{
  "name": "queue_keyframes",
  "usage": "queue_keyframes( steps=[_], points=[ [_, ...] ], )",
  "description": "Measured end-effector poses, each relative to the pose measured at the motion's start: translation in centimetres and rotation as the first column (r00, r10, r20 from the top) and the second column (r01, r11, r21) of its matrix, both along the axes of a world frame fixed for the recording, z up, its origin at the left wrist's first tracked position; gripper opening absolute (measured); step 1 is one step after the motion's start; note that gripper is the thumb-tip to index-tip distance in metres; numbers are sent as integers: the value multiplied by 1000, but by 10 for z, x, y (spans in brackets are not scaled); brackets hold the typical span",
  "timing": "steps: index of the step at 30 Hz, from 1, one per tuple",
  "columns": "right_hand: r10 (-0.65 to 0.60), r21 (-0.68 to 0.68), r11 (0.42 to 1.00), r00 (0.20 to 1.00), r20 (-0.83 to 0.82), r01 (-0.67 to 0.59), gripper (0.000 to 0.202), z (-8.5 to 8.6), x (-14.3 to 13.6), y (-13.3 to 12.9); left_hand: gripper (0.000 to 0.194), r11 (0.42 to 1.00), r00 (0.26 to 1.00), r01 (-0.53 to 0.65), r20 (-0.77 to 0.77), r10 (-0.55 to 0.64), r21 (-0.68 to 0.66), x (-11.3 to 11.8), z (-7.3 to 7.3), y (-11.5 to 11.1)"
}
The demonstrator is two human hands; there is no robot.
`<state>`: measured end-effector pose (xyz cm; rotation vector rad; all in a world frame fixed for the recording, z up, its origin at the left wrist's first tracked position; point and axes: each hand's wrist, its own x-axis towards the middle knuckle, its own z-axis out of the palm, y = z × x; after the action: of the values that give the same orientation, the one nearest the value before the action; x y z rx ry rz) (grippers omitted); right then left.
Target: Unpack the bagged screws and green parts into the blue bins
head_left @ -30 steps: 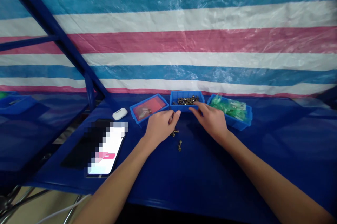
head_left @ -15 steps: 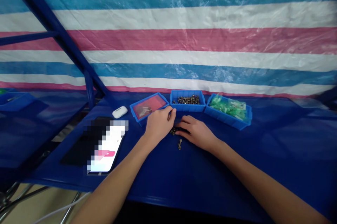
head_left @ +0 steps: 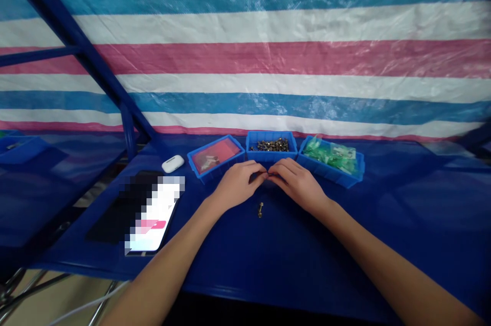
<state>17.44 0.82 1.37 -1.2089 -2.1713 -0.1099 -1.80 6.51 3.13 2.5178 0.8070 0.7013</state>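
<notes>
My left hand (head_left: 238, 183) and my right hand (head_left: 301, 183) meet over the blue table, fingertips pinched together. Whatever they hold is too small and covered to make out. Below them on the table lies a small brass-coloured piece, shaped like a short bolt (head_left: 260, 210). Just beyond my hands is a blue bin of small metal parts (head_left: 272, 157). A second blue bin (head_left: 194, 163), left of it, has a pink bottom and a few pale pieces inside. On the right, a third blue bin (head_left: 347, 179) contains green plastic packets (head_left: 332, 156).
A phone with a lit screen (head_left: 155, 218), partly pixelated, lies at the left beside a dark flat object (head_left: 105, 224). Near it sits a white earbud case (head_left: 173, 164). A blue metal frame (head_left: 92, 68) rises at the left; striped sheeting (head_left: 287, 57) hangs behind the table.
My right hand has moved slightly up and right. My left has shifted right, and their fingertips now touch. The small dark metal parts that showed between them are out of sight.
</notes>
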Motion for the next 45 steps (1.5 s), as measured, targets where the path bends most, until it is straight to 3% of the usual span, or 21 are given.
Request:
queue_keyframes(
  steps=[4,8,17,21,22,24,27,29,32,35,37,39,45],
  points=[
    [47,-19,999,999,-13,-48,16,0,2,0,16,999,999,42,13,-42,-24,0,1,1],
    [35,-11,999,999,-42,-35,22,0,4,2,15,1000,999,5,37,-4,-28,0,1,3],
    [40,-70,997,998,49,-37,24,1,0,1,11,1000,999,1,45,-1,-11,0,1,1],
    [27,-40,999,994,108,-22,24,2,0,3,17,995,994,-97,60,97,6,-1,3,0],
    [-11,-15,1000,992,125,13,24,3,1,6,20,989,986,-149,71,148,11,-1,4,0],
    [-204,68,978,972,119,197,25,4,4,12,24,968,965,-249,85,246,24,-1,5,0],
    [-549,164,827,835,30,538,40,6,8,21,30,944,943,-327,84,323,47,-2,7,0],
    [-611,167,782,792,9,601,47,6,7,21,32,936,936,-348,77,343,56,-2,7,0],
    [-487,81,871,873,30,484,36,2,3,12,35,923,925,-378,76,373,75,-3,9,0],
    [-199,-112,972,977,78,207,24,-3,-4,1,36,907,911,-411,62,407,92,-4,11,1],
    [-39,-204,978,996,78,54,24,-6,-8,-1,36,896,902,-432,38,430,104,-5,10,3],
    [44,-237,971,997,67,-27,28,-8,-14,0,36,886,893,-448,13,450,120,-5,9,5],
    [96,-251,965,993,70,-76,21,-10,-25,5,31,886,893,-441,-32,450,143,-3,3,4]
  ],
)
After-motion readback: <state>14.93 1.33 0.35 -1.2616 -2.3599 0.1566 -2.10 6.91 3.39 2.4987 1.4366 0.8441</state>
